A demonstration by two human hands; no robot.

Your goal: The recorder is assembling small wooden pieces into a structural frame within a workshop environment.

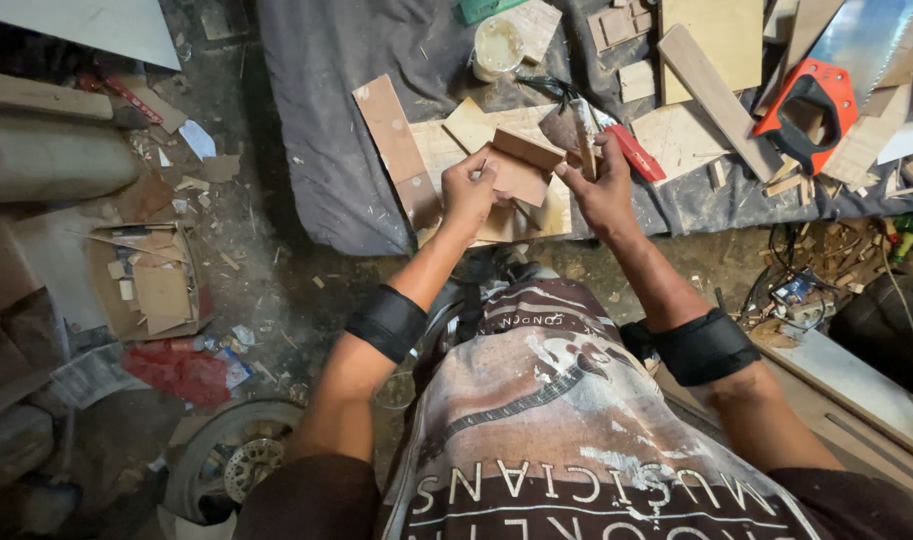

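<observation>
A small assembly of thin wooden pieces (pixel 519 170) was held up in front of the chest, above the cloth-covered counter (pixel 326 120). It was gripped by the left hand (pixel 466 192), whose fingers were closed on its left edge, with the thumb on the near face. The right hand (pixel 604 190) was closed around the handle of a brush-like tool (pixel 582 135), the tip of which was raised just beside the upper right corner of the wood. The step in hand was judged to be the joining or coating of two pieces: a narrow brown strip was set at an angle across the top of a flat, reddish-brown square panel. For the next move, a steady left grip and a careful touch of the tool along the seam would be called for, so that the strip was not shifted.

The pieces looked like cut plywood, thin and flat, with pale raw edges. Scattered offcuts, a red-handled saw (pixel 814 100) and a small white tub (pixel 497 47) were seen on the counter behind.
</observation>
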